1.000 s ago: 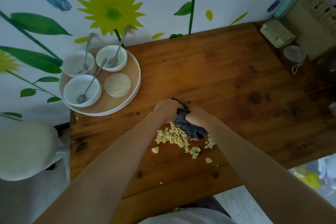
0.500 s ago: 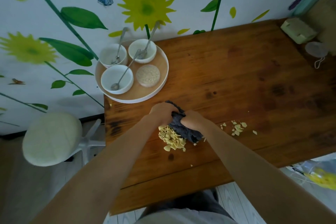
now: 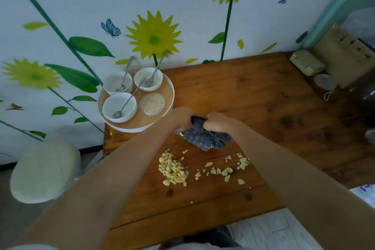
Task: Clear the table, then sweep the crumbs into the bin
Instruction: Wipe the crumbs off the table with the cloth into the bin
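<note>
Head view. A dark grey crumpled cloth (image 3: pixel 205 135) is gripped by the left hand (image 3: pixel 180 116) and the right hand (image 3: pixel 218 123), fingers closed on its upper edge, lifted just beyond the pale yellow crumbs (image 3: pixel 174 169) scattered on the brown wooden tabletop (image 3: pixel 253 95). The round wooden tray (image 3: pixel 169 95) of white bowls remains at the far left corner. The sweeping step is judged in hand; next, the cloth should be lowered behind the crumbs and drawn toward the near edge. No bin is identifiable.

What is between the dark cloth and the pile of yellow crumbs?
Only bare wooden table, the head view shows. The dark cloth, held by both hands, sits just beyond the crumbs, with one stray bit in the gap.
</note>
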Tool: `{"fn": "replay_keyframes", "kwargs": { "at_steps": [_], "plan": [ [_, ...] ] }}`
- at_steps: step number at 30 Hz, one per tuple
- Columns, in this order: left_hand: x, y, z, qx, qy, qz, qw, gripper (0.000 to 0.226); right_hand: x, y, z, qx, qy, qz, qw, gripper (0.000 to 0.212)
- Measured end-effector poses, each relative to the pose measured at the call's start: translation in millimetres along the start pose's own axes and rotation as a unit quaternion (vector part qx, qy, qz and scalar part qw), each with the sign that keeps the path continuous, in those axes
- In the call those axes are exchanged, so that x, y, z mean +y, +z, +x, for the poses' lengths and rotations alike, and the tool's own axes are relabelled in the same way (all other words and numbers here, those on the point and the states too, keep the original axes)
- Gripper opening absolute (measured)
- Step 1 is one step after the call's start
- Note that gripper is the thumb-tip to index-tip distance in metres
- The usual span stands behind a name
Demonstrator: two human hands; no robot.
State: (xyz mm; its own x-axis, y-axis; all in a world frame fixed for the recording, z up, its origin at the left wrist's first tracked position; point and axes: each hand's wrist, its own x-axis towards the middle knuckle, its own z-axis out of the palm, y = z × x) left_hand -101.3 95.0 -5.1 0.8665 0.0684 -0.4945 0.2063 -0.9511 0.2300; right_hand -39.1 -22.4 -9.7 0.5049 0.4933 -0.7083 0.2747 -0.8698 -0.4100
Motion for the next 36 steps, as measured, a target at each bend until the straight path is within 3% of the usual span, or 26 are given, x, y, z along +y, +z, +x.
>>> {"fn": "replay_keyframes", "kwargs": {
  "at_steps": [9,13,16,20,24,32,34,36],
  "plan": [
    [83,-23,55,0.037,0.037,-0.002,0.999,0.032,73,-72,-19,0.082,0.026,-0.050,0.995,0.027],
    [133,-7,84,0.032,0.078,-0.018,0.996,0.033,125,-89,-31,0.103,0.067,-0.061,0.991,0.015],
    [166,16,100,0.016,0.111,-0.015,0.994,0.036,167,-85,-34,0.106,0.112,-0.059,0.986,0.030],
    [196,47,115,-0.015,0.139,-0.001,0.990,0.045,214,-71,-29,0.082,0.142,-0.025,0.986,0.028],
    [202,66,123,-0.040,0.158,0.005,0.987,0.038,235,-46,-12,0.032,0.167,0.011,0.985,0.020],
    [187,80,115,-0.049,0.186,0.047,0.980,0.050,219,-30,-19,-0.073,0.171,0.064,0.980,0.043],
    [181,82,110,-0.061,0.205,0.059,0.975,0.051,212,-22,-24,-0.095,0.175,0.084,0.976,0.035],
    [176,83,104,-0.074,0.219,0.075,0.970,0.051,201,-13,-34,-0.109,0.192,0.114,0.969,0.013]
  ]
}}
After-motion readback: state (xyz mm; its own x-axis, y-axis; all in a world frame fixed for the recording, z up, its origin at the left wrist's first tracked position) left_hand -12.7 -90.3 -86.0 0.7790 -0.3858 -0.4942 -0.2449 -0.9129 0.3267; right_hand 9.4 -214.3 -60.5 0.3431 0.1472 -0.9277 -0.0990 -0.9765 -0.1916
